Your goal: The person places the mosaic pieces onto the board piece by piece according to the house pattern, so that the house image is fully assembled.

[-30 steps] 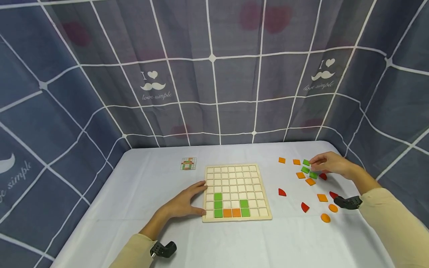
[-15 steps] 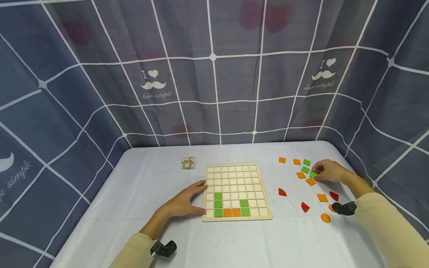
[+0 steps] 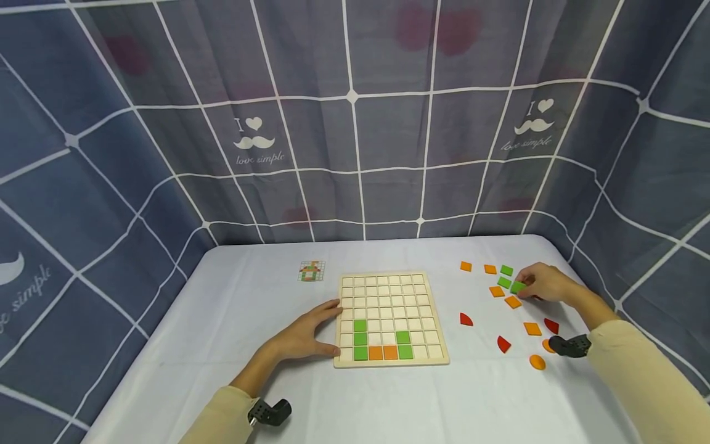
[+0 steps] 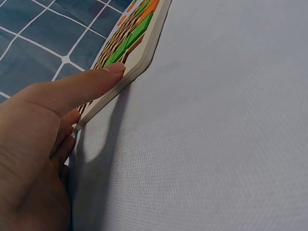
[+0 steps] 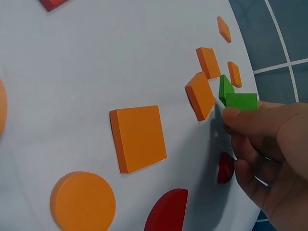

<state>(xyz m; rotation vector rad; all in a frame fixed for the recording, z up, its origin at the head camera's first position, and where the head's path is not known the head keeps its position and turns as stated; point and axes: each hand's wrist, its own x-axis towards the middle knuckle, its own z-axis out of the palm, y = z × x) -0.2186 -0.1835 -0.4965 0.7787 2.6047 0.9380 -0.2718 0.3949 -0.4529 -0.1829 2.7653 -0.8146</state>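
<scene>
A wooden grid board (image 3: 394, 296) lies on the table with green and orange square tiles in its lower rows. My left hand (image 3: 305, 333) rests against its left edge, thumb near the front corner and fingers farther up. In the left wrist view the thumb (image 4: 89, 86) touches the board's rim (image 4: 149, 53). At the right, my right hand (image 3: 546, 283) pinches a green square tile (image 5: 242, 101) between thumb and fingers, apparently just off the cloth. Beside it lie another two green tiles (image 3: 504, 282) and several orange square tiles (image 3: 513, 302).
A small printed pattern card (image 3: 312, 271) lies behind the board, to its left. Red quarter-round pieces (image 3: 503, 344) and orange round pieces (image 3: 537, 362) are scattered on the right side. A grey checked curtain (image 3: 388, 135) rises behind the white-covered table.
My right hand has come slightly nearer from the farther green tile to a closer one, which it now pinches. The left hand and board stay put.
</scene>
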